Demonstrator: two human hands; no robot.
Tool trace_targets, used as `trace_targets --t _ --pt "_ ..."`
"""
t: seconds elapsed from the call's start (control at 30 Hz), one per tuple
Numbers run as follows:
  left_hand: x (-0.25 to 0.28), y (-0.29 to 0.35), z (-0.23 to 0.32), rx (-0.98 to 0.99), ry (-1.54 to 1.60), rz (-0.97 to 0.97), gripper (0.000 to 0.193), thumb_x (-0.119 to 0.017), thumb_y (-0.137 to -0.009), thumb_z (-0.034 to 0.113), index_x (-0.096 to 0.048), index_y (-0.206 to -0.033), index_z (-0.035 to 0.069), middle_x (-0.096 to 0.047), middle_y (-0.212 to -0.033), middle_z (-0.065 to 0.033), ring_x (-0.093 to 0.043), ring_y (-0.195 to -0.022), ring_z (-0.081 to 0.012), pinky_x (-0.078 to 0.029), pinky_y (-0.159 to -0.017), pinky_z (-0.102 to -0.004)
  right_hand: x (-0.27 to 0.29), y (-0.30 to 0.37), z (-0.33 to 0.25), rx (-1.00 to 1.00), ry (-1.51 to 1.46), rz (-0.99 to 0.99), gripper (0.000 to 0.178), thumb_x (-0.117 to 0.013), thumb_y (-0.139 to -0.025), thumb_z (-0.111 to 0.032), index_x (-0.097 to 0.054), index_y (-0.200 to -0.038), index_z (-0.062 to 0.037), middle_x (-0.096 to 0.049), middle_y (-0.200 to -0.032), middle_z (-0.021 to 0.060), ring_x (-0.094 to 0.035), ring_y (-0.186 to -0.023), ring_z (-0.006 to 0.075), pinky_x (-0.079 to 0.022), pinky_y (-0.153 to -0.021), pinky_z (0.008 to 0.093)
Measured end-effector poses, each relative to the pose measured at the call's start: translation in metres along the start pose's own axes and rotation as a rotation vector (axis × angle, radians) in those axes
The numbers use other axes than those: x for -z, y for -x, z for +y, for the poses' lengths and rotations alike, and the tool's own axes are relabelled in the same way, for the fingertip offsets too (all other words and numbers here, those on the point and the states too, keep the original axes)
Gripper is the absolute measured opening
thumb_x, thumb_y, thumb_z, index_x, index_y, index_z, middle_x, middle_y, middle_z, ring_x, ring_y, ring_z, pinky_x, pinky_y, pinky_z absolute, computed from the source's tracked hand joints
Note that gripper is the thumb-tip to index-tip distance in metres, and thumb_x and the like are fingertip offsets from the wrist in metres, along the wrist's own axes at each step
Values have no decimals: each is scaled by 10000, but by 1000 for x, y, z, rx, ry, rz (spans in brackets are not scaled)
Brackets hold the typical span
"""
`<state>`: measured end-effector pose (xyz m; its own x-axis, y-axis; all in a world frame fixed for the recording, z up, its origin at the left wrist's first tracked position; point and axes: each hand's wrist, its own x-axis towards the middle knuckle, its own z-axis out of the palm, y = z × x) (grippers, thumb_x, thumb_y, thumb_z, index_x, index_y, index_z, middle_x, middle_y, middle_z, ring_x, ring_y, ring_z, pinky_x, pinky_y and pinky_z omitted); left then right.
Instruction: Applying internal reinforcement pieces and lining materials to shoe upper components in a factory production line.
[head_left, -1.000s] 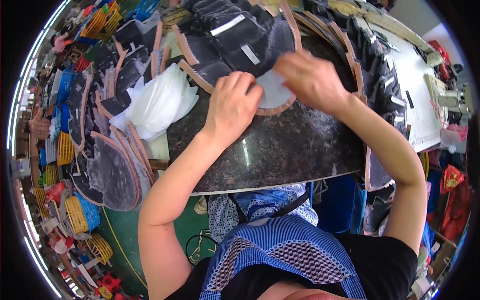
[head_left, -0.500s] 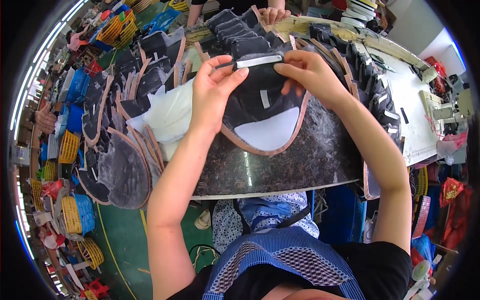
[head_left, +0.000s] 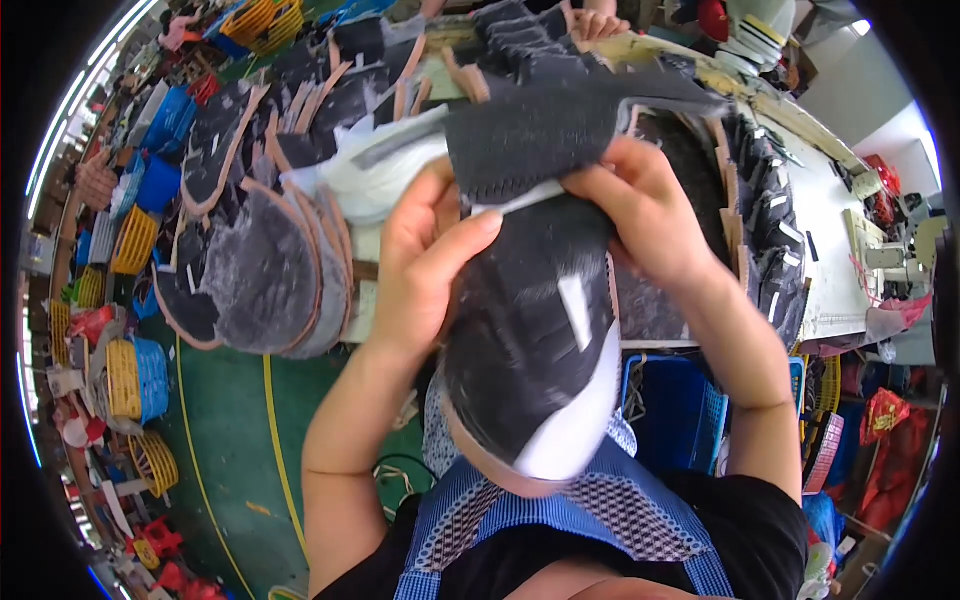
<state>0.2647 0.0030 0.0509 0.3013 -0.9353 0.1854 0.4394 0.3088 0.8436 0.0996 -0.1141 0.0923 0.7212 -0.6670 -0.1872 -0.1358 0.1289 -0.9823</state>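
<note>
A black boot upper [head_left: 510, 320] with a pale pink edge is held up in front of my chest, its rounded toe pointing toward me. Inside the toe lies a white stiffener [head_left: 575, 430], and a short white strip [head_left: 575, 312] is stuck on the black lining. My left hand [head_left: 425, 250] pinches the upper's left side, thumb over a narrow white band [head_left: 533, 196]. On the right side my right hand [head_left: 645, 205] grips the same band's other end. Beyond both hands the dark, fuzzy shaft part [head_left: 530, 130] spreads out, blurred by motion.
Piles of similar uppers [head_left: 260, 270] lie at the left of the table, beside a white padded bundle [head_left: 375, 180]. More uppers [head_left: 770, 230] line the right side. A sewing machine [head_left: 890, 245] stands far right. Another person's hand [head_left: 600, 22] rests at the far edge. A blue crate [head_left: 670, 410] is below.
Both hands have drawn the boot upper off the tabletop, toward me and up. Its toe now hangs past the table edge, and the shaft part shows spread beyond my hands.
</note>
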Motion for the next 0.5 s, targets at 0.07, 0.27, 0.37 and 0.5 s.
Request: trace_targets --t 0.07,0.27,0.37,0.5 --pt "25 -8 -6 -80 -359 -88 478 -660 -916 89 -495 -1348 -33 -620 -1249 -112 -619 -1106 -162 -472 -972 -298 6 -32 16 -79 115 -118 187 -596 -943 -130 -689 -1021 12 -665 -720 36 -655 -674 120 -532 -605 284" --pt "127 -21 -65 55 -870 -177 455 -714 -768 -3 -616 -1212 18 -637 -1011 -134 -606 -968 -326 -501 -875 -426 -6 -102 116 581 1228 83 319 -716 -806 -169 -678 -1074 0 -643 -705 40 -660 -646 233 -549 -625 416" --pt "124 -15 -65 -404 -1366 -404 471 -641 -698 -35 -633 -1167 10 -590 -1017 -112 -593 -997 -331 -521 -844 -423 -1 -107 122 843 796 -81 311 -663 -850 -107 -681 -1148 -19 -702 -992 124 -678 -980 274 -517 -907 358" --pt "110 -3 -73 -482 -1528 -316 421 -621 -704 -79 -670 -1116 -9 -583 -994 -93 -596 -924 -278 -527 -804 -359 13 -91 113 570 642 -236 228 -659 -850 -90 -733 -1053 -15 -722 -1062 131 -674 -1016 275 -487 -992 348"
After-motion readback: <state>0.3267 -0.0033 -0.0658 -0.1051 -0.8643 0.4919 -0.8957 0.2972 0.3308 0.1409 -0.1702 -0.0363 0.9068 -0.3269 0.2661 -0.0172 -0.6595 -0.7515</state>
